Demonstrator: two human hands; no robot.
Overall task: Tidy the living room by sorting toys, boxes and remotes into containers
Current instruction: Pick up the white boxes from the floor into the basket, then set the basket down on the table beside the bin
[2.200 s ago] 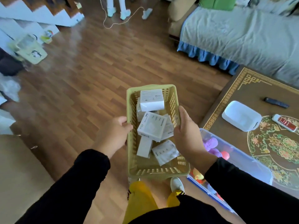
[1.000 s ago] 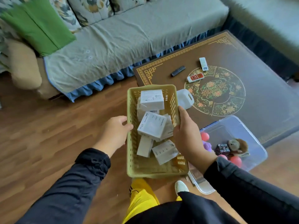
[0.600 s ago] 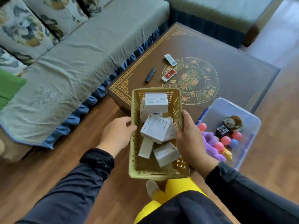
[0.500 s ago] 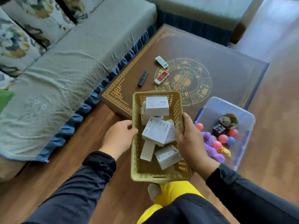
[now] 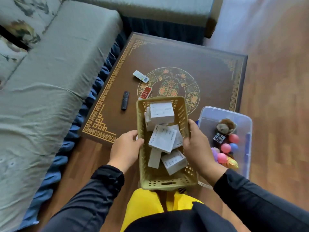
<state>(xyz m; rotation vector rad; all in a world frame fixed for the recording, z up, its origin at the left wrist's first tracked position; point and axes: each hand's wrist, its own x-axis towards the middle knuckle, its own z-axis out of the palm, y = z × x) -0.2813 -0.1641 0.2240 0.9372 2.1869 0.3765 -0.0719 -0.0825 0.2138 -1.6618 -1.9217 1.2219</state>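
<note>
I hold a yellow perforated basket (image 5: 167,183) in front of me, above the floor. My left hand (image 5: 126,150) grips its left rim and my right hand (image 5: 198,148) grips its right rim. Several white boxes (image 5: 163,138) lie loose inside it. On the dark patterned table (image 5: 209,64) beyond lie a black remote (image 5: 125,100), a red and white remote (image 5: 145,92) and a white remote (image 5: 141,76). A clear plastic bin (image 5: 225,113) to my right holds a plush toy (image 5: 224,127), a puzzle cube (image 5: 219,137) and coloured balls (image 5: 226,148).
A grey-green sofa (image 5: 46,84) with a blue skirt runs along the left of the table. A second seat (image 5: 158,12) stands behind the table. Wooden floor (image 5: 277,97) lies to the right.
My view has swung round from the open floor to the table, and I have come closer to it. Both hands keep the same hold on the basket.
</note>
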